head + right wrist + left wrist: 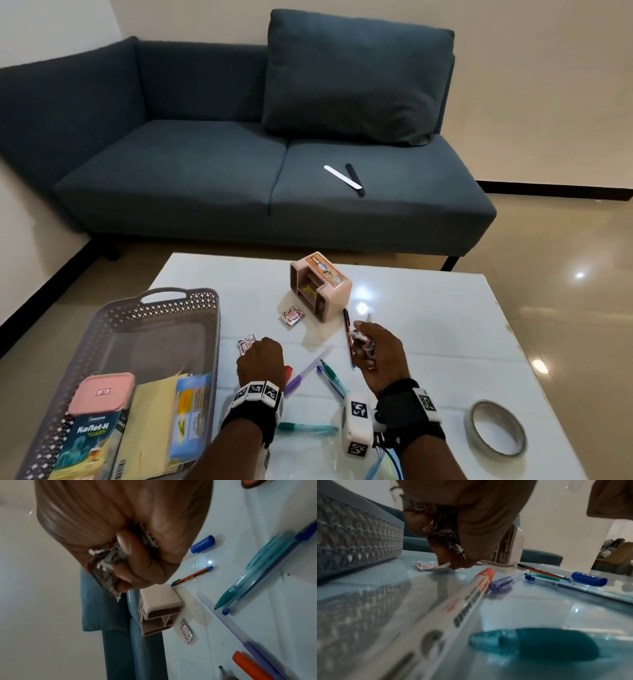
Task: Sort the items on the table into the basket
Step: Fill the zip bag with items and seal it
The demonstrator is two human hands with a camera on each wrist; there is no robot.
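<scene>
Foil: crinkled sachets are the things in hand; they are judged very light, soft and slippery, best pinched at a flat sealed edge rather than squeezed in the middle.
Right hand (380,353): fingers are curled and clamped on a bunch of sachets (104,566), held clear of the table (428,308); foil ends stick out past the fingertips at 7 o'clock in the right wrist view.
Left hand (262,359): fingers are bent down on sachet 1 (246,343), which lies on the table at the hand's 11 o'clock; in the left wrist view its edge is pinched at the fingertips, and more foil seems tucked in the palm.
Sachet 2 (292,315): loose on the table, at 1 o'clock from the left hand, just beside the holder (320,286), untouched.
Basket (171,301): at 9 o'clock from the left hand, near; a box, papers and a pack already lie inside.
Pens (329,375): scattered between the 2 hands, stiff and apt to roll; judged easiest taken mid-barrel.
Tape (496,428): at 4 o'clock from the right hand, well apart.
</scene>
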